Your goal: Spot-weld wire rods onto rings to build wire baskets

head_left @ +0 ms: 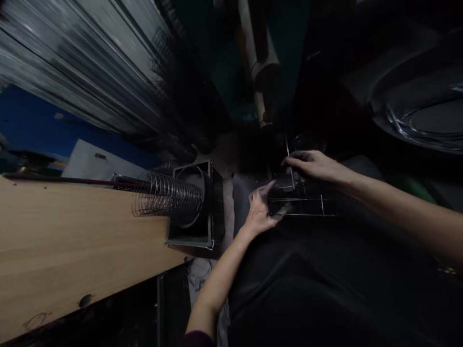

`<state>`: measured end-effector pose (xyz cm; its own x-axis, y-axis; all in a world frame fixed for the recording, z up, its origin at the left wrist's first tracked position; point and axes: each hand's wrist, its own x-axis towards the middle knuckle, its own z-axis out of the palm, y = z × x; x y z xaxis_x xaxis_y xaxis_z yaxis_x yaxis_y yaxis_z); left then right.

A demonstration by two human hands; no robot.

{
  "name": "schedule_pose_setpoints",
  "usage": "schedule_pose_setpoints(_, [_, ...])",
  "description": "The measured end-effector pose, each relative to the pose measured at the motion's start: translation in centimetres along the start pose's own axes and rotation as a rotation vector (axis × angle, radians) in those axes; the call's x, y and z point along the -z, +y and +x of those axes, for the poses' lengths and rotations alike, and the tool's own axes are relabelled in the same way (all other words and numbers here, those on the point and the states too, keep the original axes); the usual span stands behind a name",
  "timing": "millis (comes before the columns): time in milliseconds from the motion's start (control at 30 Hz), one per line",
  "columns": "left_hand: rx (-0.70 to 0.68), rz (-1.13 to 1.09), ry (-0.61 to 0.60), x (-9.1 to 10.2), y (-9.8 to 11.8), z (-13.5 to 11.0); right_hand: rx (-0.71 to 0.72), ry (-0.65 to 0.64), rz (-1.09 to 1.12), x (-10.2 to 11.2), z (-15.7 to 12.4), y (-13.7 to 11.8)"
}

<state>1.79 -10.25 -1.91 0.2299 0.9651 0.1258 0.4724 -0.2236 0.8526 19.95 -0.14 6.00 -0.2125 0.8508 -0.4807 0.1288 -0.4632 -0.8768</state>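
My right hand point(311, 165) pinches a thin metal rod point(290, 166) that is bent near its lower end. My left hand point(261, 209) is just left of a narrow wire frame point(307, 199) made of thin bright wires. Its fingers and thumb are spread apart at the frame's left end, and the thumb is blurred. Whether the left fingers touch the wires I cannot tell. The wire frame lies over dark cloth point(307, 270), below my right hand. Deep shadow hides much of what surrounds both hands.
A wooden board point(83, 231) spans the left. At its right end, a long wire coil point(166, 193) reaches into a dark square-framed holder point(190, 243). Long metal rods or wires point(90, 58) fill the upper left. Looped wire point(408, 127) lies at the right.
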Motion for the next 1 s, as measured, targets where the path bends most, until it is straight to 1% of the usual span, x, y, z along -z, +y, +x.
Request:
schedule_pose_setpoints(33, [-0.005, -0.002, 0.078, -0.9, -0.6, -0.1, 0.002, 0.006, -0.002, -0.1, 0.0, -0.1])
schedule_pose_setpoints(100, [-0.034, -0.049, 0.193, -2.2, -1.2, 0.8, 0.032, 0.023, 0.006, -0.1, 0.3, -0.7])
schedule_pose_setpoints(167, [-0.095, -0.099, 0.244, -2.2, -1.0, 2.5, 0.078, 0.054, 0.026, 0.0, 0.7, -1.6])
schedule_pose_setpoints(300, [-0.231, -0.129, 0.294, -0.1, 0.4, 6.2, 0.135, 0.117, 0.100, 0.2, 2.0, -4.4])
schedule_pose_setpoints(433, [-0.322, -0.063, 0.346, 1.7, 1.1, 9.0, 0.180, 0.118, 0.145, 0.0, 3.2, -6.9])
schedule_pose_setpoints(533, [-0.350, -0.027, 0.364, 2.4, 0.8, 10.5, 0.202, 0.128, 0.149, -0.2, 4.5, -7.9])
schedule_pose_setpoints(733, [-0.389, -0.061, 0.361, 3.4, 0.4, 12.7, 0.222, 0.111, 0.132, -0.1, 7.3, -8.4])
schedule_pose_setpoints(833, [-0.398, -0.072, 0.368, 3.7, 0.2, 13.4, 0.214, 0.114, 0.113, -0.2, 7.7, -8.9])
schedule_pose_setpoints(1000, [-0.368, -0.061, 0.365, 4.2, -0.5, 14.3, 0.211, 0.162, 0.029, -0.6, 7.5, -9.9])
